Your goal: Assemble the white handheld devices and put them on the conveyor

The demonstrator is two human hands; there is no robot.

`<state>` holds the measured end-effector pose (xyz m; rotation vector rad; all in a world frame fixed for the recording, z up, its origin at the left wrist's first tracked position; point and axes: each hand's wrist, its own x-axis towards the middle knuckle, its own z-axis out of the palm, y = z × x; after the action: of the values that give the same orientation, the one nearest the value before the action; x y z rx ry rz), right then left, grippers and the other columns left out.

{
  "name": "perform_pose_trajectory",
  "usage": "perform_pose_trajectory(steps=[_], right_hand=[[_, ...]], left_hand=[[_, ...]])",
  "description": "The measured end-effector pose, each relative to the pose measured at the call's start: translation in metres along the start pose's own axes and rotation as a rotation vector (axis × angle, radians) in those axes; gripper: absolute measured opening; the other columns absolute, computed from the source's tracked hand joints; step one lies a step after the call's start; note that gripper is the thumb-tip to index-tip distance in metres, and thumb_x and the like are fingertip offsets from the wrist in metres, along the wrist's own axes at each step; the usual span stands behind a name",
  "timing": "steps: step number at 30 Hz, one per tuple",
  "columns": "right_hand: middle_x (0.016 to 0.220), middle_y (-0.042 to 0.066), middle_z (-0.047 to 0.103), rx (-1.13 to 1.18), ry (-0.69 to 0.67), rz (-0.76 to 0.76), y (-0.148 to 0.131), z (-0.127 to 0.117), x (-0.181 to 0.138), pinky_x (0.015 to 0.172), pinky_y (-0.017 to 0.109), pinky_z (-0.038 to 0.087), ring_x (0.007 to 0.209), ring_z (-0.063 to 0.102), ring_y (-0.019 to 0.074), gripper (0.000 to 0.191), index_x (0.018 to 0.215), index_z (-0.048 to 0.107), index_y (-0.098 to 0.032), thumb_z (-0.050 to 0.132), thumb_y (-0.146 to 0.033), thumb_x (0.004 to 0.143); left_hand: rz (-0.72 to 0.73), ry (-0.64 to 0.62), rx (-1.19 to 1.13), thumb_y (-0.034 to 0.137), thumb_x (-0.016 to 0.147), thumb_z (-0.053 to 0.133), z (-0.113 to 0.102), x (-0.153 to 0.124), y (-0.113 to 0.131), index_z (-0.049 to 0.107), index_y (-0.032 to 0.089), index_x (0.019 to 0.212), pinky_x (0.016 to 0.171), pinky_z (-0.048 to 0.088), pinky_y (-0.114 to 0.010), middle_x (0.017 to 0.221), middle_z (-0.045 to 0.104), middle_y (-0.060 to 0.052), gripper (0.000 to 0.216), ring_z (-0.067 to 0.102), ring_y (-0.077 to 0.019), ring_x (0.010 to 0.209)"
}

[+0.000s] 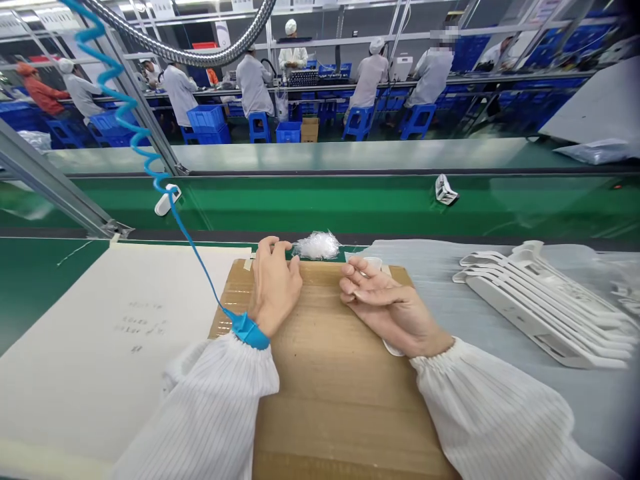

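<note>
Two bare hands are held over a cardboard sheet (325,400). One tuft of white fibres (317,245) lies crosswise at the sheet's far edge, just beside the curled left hand (274,287); any pinch cannot be told. The right hand (393,310) is loosely half-open, gripping nothing. Several white plastic mouldings (540,307) are stacked right of the sheet.

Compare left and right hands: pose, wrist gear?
Left hand lies back-up, blue wrist strap on; right hand lies turned on its side, no strap showing. Left hand sits beside the white fibre tuft; right hand sits further off. Both are over the cardboard sheet, in striped white sleeves.
</note>
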<state>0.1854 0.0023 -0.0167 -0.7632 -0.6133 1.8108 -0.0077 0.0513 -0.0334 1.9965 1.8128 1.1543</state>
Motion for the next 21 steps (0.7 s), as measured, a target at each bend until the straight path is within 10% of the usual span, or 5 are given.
perform_pose_trajectory(steps=[21], right_hand=[[0.092,-0.003,0.058,-0.015,0.185,0.029,-0.005,0.013,-0.004,0.068,0.017,0.055,0.073,0.052,0.009,0.051,0.089,0.073,-0.023,0.087,-0.001,0.045]], left_hand=[[-0.033,-0.05,0.005,0.014,0.089,0.06,-0.005,0.0,0.006,0.06,0.016,0.105,0.104,0.046,-0.05,0.126,0.054,-0.016,0.016,0.057,-0.0288,0.12]])
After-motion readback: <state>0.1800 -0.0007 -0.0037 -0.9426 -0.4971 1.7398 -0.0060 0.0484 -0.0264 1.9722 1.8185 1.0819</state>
